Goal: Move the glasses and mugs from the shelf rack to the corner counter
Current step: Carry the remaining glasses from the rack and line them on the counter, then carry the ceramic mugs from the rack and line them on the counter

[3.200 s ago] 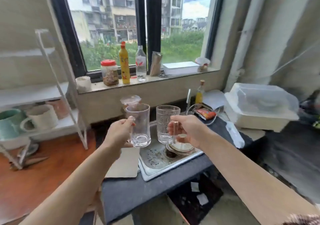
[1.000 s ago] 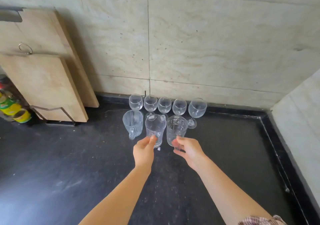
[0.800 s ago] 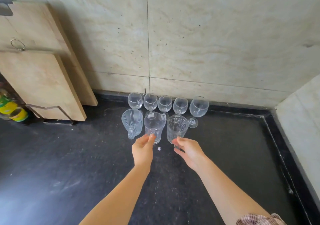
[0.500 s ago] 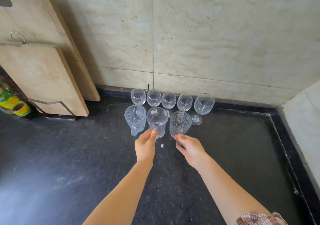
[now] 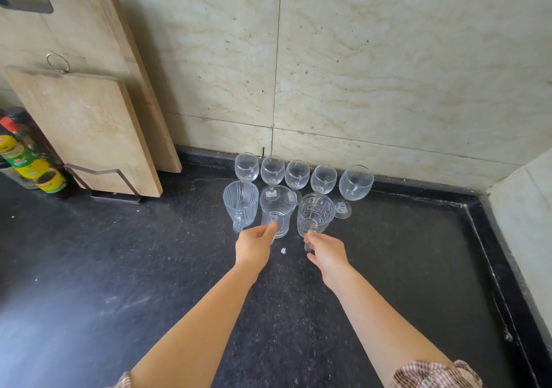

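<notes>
Both forearms come in from the bottom of the frame. At centre, I have the left hand [image 5: 254, 247] with thumb and fingers closed narrow on the handle side of the plain glass mug [image 5: 274, 211]; the handle itself is hidden under the hand. The right hand [image 5: 327, 253] is pinching the handle of the patterned glass mug [image 5: 315, 214]. Both mugs look to be down on the black corner counter [image 5: 403, 268], just beside each other, with a white crumb [image 5: 283, 250] between my hands.

The ribbed glass mug [image 5: 240, 204] sits just left of the plain one, nearly touching. Right behind is a row of five wine glasses [image 5: 296, 174] against the wall.

It's crowded here. My worry: let go with a nudge forward and a mug knocks a stem over. The rightmost wine glass [image 5: 355, 182] has its foot right next to the patterned mug. A sideways pull could clink mug on mug.

Upper left: cutting boards [image 5: 86, 124] and bottles [image 5: 30, 163], well clear.
</notes>
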`<action>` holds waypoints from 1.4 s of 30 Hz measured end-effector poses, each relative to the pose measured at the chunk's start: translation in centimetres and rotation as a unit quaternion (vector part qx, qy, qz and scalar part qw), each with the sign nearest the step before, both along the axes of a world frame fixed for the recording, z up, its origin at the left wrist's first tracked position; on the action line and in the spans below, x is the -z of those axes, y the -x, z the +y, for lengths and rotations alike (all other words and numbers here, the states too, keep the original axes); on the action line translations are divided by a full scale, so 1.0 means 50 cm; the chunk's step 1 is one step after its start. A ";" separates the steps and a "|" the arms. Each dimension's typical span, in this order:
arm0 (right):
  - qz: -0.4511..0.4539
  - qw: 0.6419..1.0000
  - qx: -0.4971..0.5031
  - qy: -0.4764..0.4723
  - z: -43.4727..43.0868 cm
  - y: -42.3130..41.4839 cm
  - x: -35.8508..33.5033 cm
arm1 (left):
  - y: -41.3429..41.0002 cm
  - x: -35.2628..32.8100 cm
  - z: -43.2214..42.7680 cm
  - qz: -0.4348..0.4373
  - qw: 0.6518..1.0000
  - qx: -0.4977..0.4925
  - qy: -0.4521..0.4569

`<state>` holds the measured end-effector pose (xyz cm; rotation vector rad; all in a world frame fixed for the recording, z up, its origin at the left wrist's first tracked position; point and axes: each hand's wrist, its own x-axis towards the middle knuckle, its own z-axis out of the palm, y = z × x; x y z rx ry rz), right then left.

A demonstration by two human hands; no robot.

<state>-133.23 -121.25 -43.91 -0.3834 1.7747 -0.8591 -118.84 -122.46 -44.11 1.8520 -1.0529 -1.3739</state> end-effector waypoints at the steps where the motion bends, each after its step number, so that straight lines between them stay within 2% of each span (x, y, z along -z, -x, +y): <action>1: 0.015 1.000 -0.001 -0.005 -0.001 -0.001 -0.002 | -0.002 -0.007 -0.002 -0.023 1.000 0.020 -0.004; 6: 0.078 0.997 -0.016 0.010 0.000 0.001 -0.019 | -0.022 -0.042 0.004 -0.085 0.990 0.115 0.001; 10: 0.186 0.980 -0.036 0.056 0.013 -0.007 -0.059 | -0.046 -0.071 0.023 -0.109 0.984 0.135 0.031; 14: 0.236 0.959 -0.128 0.092 0.040 -0.050 -0.108 | -0.092 -0.103 0.048 -0.140 0.982 0.107 0.068; 17: 0.260 0.921 -0.248 0.148 0.072 -0.122 -0.137 | -0.162 -0.136 0.091 -0.157 0.981 0.070 0.093; 22: 0.309 0.819 -0.430 0.222 0.146 -0.315 -0.186 | -0.357 -0.191 0.215 -0.227 0.967 -0.008 0.114; 29: 0.367 0.611 -0.615 0.338 0.342 -0.667 -0.271 | -0.697 -0.271 0.542 -0.375 0.911 -0.130 0.111; 34: 0.383 0.466 -0.687 0.406 0.553 -0.920 -0.321 | -0.904 -0.312 0.855 -0.470 0.857 -0.206 0.039; 42: 0.316 0.315 -0.750 0.489 0.930 -1.272 -0.349 | -1.108 -0.357 1.293 -0.484 0.798 -0.356 -0.056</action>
